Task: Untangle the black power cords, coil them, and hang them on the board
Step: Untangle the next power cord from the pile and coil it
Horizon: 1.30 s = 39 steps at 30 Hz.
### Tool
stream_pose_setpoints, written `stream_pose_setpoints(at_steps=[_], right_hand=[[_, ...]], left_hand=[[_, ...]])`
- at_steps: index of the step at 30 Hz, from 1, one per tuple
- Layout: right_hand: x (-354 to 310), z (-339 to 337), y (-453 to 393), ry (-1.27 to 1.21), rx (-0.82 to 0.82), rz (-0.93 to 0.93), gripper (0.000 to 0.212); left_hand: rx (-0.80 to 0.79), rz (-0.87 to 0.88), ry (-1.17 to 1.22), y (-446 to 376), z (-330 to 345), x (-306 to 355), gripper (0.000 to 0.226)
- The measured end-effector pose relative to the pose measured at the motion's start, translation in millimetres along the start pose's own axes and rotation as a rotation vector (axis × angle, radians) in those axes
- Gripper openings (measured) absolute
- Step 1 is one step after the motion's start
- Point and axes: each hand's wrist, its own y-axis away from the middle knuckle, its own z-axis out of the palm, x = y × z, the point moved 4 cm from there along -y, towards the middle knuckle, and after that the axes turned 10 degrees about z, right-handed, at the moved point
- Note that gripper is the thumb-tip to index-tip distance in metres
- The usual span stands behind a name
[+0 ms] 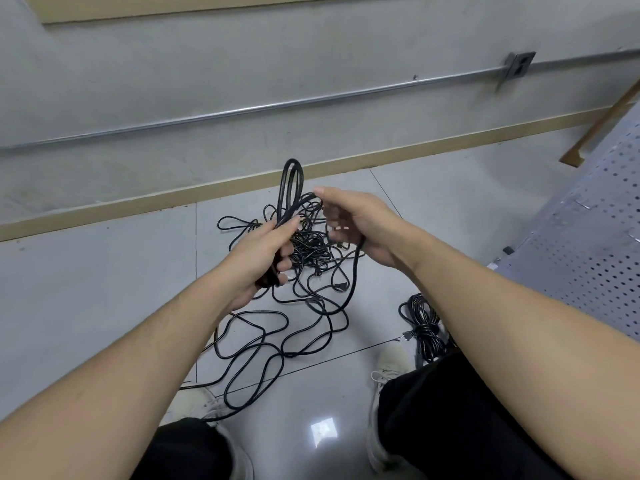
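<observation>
1. Nearest the camera, two bare forearms are stretched forward over black-trousered legs [450,420], and pale sneakers [388,372] are planted on the glossy grey floor tiles [97,289].

2. A bundle of coiled loops [292,183] of black power cord is gripped by the left hand [263,258]. The fingers are curled tightly round the gathered strands, and the loops stand upright above the fist.

3. A single strand [355,271] of the same cord is held by the right hand [353,223], just beside the left. It is pinched at the fingertips near the top of the loops, passes through the loosely cupped palm, and hangs off the heel of the hand down to the floor.

4. A tangled heap of black power cords [311,251] lies on the tiles directly below and beyond both hands. Wide slack loops [256,344] trail from it toward the feet.

5. A separate cord bundle [424,323], already coiled and wrapped at its middle, lies on the floor beside the right leg, well apart from the heap.

6. A perforated grey metal panel [588,237] is seen at the right edge.

7. A metal conduit [277,105] is run along the grey wall to an outlet box [517,65], above a tan baseboard [173,199].
</observation>
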Motion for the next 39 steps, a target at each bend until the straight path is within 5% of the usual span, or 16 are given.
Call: stream_pose_setpoints(at_steps=[6, 14, 17, 23, 30, 35, 39], right_hand=[[-6.0, -10.4, 0.0, -0.232, 0.183, -0.013, 0.023], [-8.1, -8.3, 3.8, -0.167, 0.293, -0.026, 0.037], [-7.0, -6.2, 3.4, -0.143, 0.280, -0.007, 0.037], [1.1, 1.6, -0.4, -0.123, 0.233, 0.152, 0.052], [5.9, 2.8, -9.7, -0.474, 0.181, 0.219, 0.042], [-0.5, -0.6, -6.8, -0.604, 0.178, 0.188, 0.040], [-3.1, -5.5, -6.4, -0.637, 0.211, 0.170, 0.039]], left_hand=[[-0.103, -0.108, -0.123, 6.1, 5.6, -7.2, 0.044], [-0.342, -0.133, -0.110, 27.4, 29.8, 0.5, 0.053], [-0.297, -0.115, 0.002, 28.3, 30.6, 1.9, 0.040], [-0.221, -0.115, 0.034, 22.6, 27.9, -6.1, 0.069], [-0.147, 0.018, -0.160, 20.7, 40.2, -8.5, 0.027], [-0.326, -0.044, 0.227, 28.2, 48.5, -6.6, 0.022], [-0.435, -0.080, 0.303, 33.7, 50.3, -4.9, 0.016]])
